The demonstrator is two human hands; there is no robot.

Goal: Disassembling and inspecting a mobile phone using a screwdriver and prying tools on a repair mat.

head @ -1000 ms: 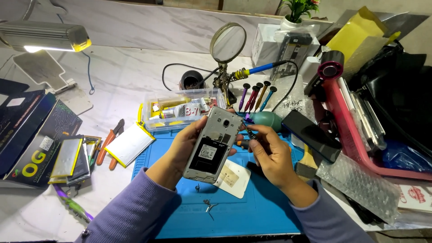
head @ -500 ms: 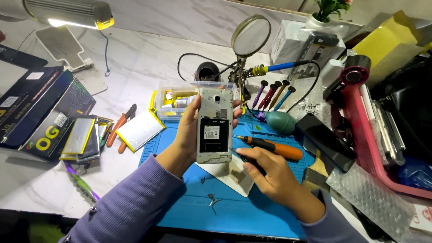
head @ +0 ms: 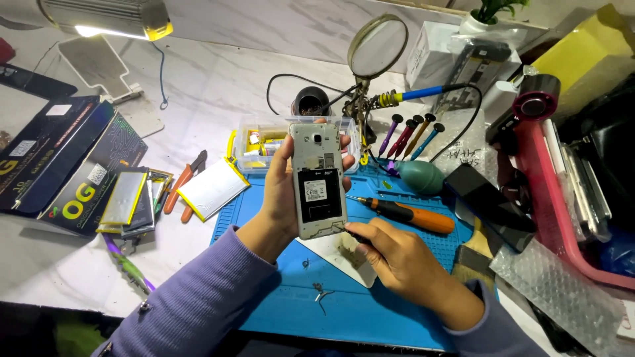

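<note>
The blue mat [head: 264,218] takes up the middle of the desk and everything is arranged around it, probably so small bits land on something soft and grippy instead of the marble. Off the mat's right edge sits a red and black machine [head: 562,192], and off its left edge there's a dark box [head: 59,165] with flat battery packs [head: 122,198] leaning against it, so spares stay close but out of the working zone. Behind the mat's far edge there's a magnifier on a stand [head: 378,46] and a clear parts box [head: 261,142]. Above the mat, the left hand [head: 281,198] holds the phone [head: 319,180] upright with its back cover off, fingers and thumb clamped on both long edges, tilted toward the face so the open bay catches the lamp light. The right hand [head: 393,258] rests low over the mat, fingers pinched together on a thin dark tool [head: 349,231] whose tip touches the phone's bottom corner, and that low resting spot looks like it steadies things. An orange screwdriver [head: 407,215] lies on the mat just right of the phone, and tweezers [head: 321,294] lie near the mat's front edge.
</note>
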